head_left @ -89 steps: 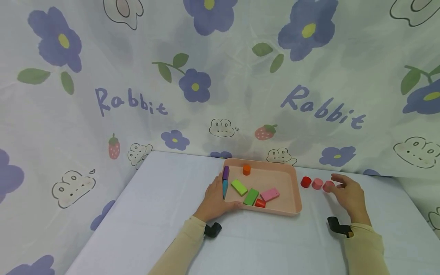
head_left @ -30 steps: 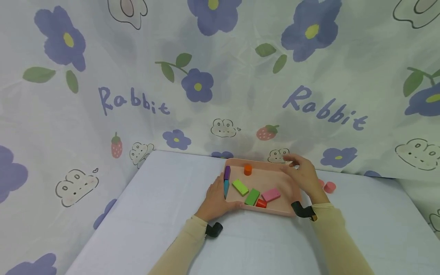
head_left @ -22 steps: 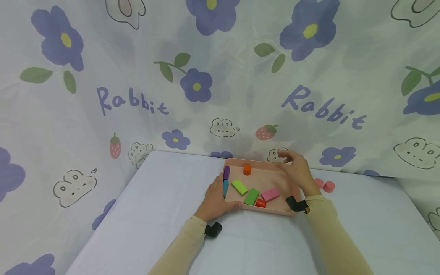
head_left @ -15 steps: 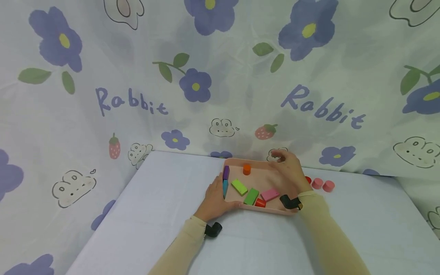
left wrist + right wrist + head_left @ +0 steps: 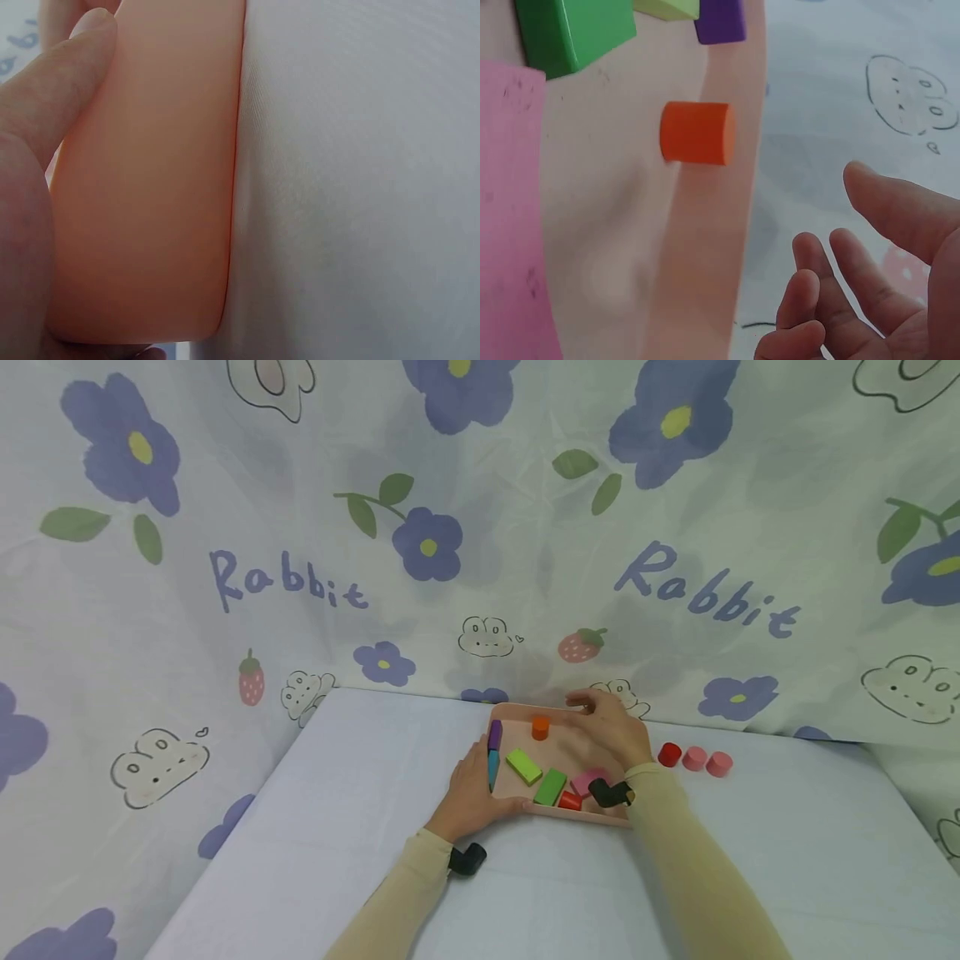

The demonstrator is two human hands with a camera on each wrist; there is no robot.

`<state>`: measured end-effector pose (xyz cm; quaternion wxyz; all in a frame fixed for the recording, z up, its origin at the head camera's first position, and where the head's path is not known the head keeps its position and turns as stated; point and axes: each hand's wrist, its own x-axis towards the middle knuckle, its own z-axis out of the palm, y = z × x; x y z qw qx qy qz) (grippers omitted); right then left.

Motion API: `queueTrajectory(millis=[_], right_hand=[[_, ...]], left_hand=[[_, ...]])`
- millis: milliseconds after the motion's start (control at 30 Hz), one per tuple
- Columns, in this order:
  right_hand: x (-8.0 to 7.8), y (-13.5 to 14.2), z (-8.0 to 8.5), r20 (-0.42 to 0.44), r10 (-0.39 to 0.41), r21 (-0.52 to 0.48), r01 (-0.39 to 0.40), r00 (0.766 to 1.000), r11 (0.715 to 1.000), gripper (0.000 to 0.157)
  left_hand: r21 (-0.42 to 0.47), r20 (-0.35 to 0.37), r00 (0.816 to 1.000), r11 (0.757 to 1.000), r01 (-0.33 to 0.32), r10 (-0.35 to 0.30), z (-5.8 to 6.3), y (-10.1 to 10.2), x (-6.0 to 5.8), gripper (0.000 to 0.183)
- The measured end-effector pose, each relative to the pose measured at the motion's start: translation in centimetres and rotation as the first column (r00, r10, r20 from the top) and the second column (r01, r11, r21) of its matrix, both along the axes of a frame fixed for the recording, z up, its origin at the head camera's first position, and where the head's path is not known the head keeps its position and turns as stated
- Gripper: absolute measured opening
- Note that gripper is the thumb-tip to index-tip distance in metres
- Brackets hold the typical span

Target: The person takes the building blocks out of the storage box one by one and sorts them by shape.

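Observation:
My left hand (image 5: 468,797) grips the near left corner of a peach tray (image 5: 566,752), thumb along the front wall and fingers along the left side. The left wrist view shows the thumb lying over the tray's outer wall. Over the tray's right half hovers my right hand (image 5: 609,722), thumb and fingers apart with nothing between them. Near it, an orange cylinder (image 5: 696,133) stands on the tray by the back wall. Also in the tray lie a lime block (image 5: 523,767), a green block (image 5: 551,787), a pink block (image 5: 587,779) and a red piece (image 5: 570,801).
Along the tray's left wall lie a purple piece (image 5: 495,735) and a blue piece (image 5: 492,768). Right of the tray, a dark red cylinder (image 5: 670,754) and two pink cylinders (image 5: 707,762) stand in a row. A patterned cloth (image 5: 420,627) hangs behind the white table (image 5: 360,827).
My right hand has moved left from the row of cylinders to above the tray, uncovering the row. The left hand and the tray have stayed put.

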<state>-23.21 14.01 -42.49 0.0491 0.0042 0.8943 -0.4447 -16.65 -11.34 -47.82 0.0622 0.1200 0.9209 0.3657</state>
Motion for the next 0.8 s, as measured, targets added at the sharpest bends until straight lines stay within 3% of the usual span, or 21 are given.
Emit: queueTrajectory(millis=[67, 300, 800], right_hand=[[-0.2, -0.3, -0.1, 0.015, 0.015, -0.008, -0.015, 1.0, 1.0, 0.058], [-1.2, -1.2, -1.1, 0.029, 0.097, -0.182, -0.09, 0.995, 0.979, 0.053], [-2.4, -2.9, -2.5, 0.036, 0.171, -0.151, -0.164, 0.985, 0.975, 0.048]], left_hand=[[-0.002, -0.004, 1.0, 1.0, -0.001, 0.001, 0.0, 0.0, 0.0, 0.128], [0.006, -0.003, 1.0, 1.0, 0.001, -0.001, -0.1, 0.0, -0.2, 0.129], [0.01, 0.002, 1.0, 1.0, 0.003, -0.003, 0.0, 0.0, 0.0, 0.127]])
